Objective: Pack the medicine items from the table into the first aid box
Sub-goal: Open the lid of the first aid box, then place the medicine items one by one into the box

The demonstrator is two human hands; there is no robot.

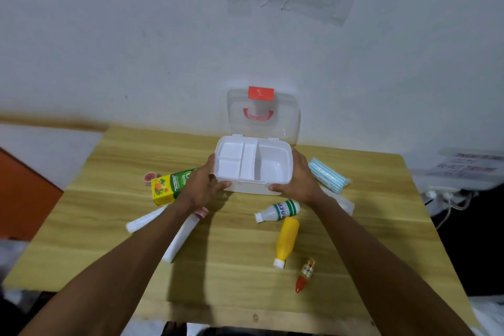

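Step in hand, as we are judging it: setting the open first aid box (251,188) in position before any packing. Its clear lid (264,120) is standing up against the wall, and no item is showing in the white divided tray.

Both hands are on the box. Our left hand (204,185) is gripping the left front corner, fingers curled along the front wall. Our right hand (300,183) is gripping the right front corner the same way. Neither hand is carrying anything else.

The box is sitting at the back middle of the worktop (231,248), between our two hands.

The items are lying around it:
- a green and yellow carton (170,185) just beside the left hand, partly behind it
- a white bottle (278,210), a yellow bottle (286,240) and a small red-capped vial (305,275) in front of the box, under the right forearm's line
- a striped packet (328,175) just right of the right hand

Next move, we are reckoning: let go with one hand, keep the other steadying the box, and pick a near item. The white bottle or the carton is looking closest.
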